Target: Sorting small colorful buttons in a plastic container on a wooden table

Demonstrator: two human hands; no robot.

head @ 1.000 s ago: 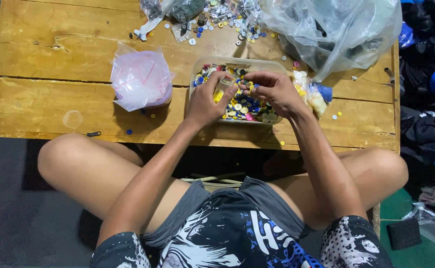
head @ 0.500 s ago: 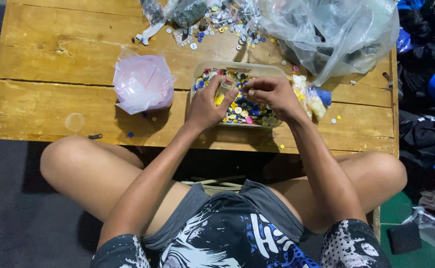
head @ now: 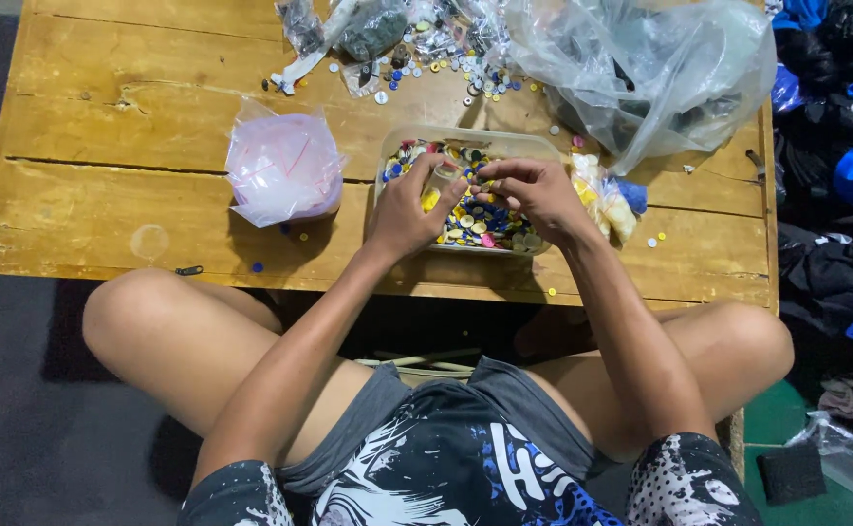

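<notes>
A clear plastic tub (head: 534, 146) full of small coloured buttons stands on the low wooden table (head: 105, 195). Both my hands hover over it. My left hand (head: 409, 206) grips a small clear bag (head: 443, 176) with yellow pieces in it. My right hand (head: 534, 195) pinches a tiny button at the mouth of that bag; the button itself is too small to make out.
A pink-tinted plastic bag (head: 283, 168) sits left of the tub. A large clear bag (head: 660, 68) and scattered buttons (head: 446, 58) lie at the far side. A small bag of yellow pieces (head: 604, 200) rests right of the tub. Dark clothing (head: 835, 175) is piled at right.
Both hands stay over the tub; the fingers have shifted slightly around the small bag. The view has moved a little.
</notes>
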